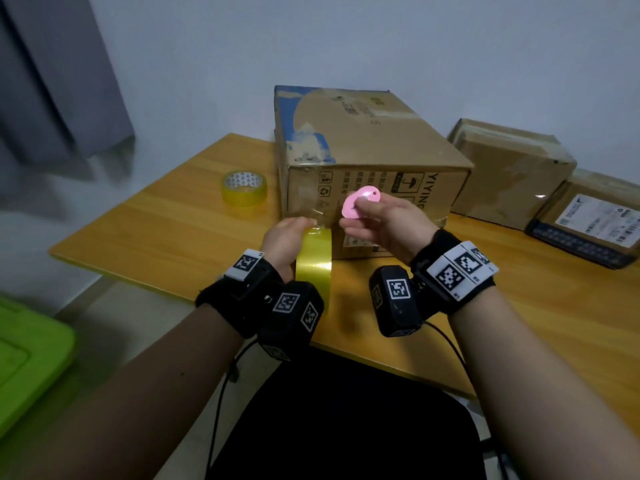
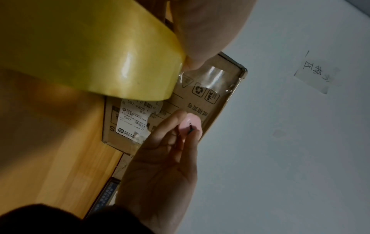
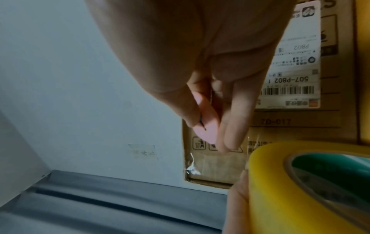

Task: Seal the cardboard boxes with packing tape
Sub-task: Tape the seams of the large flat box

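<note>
A large cardboard box (image 1: 363, 161) stands on the wooden table (image 1: 166, 237). At its near face, the left hand (image 1: 284, 244) grips a yellow tape roll (image 1: 314, 263), a clear strip running from it onto the box, while the right hand (image 1: 377, 223) pinches a small pink cutter (image 1: 358, 202). A second roll (image 1: 244, 188) lies left of the box; two smaller boxes (image 1: 512, 171) sit to its right.
</note>
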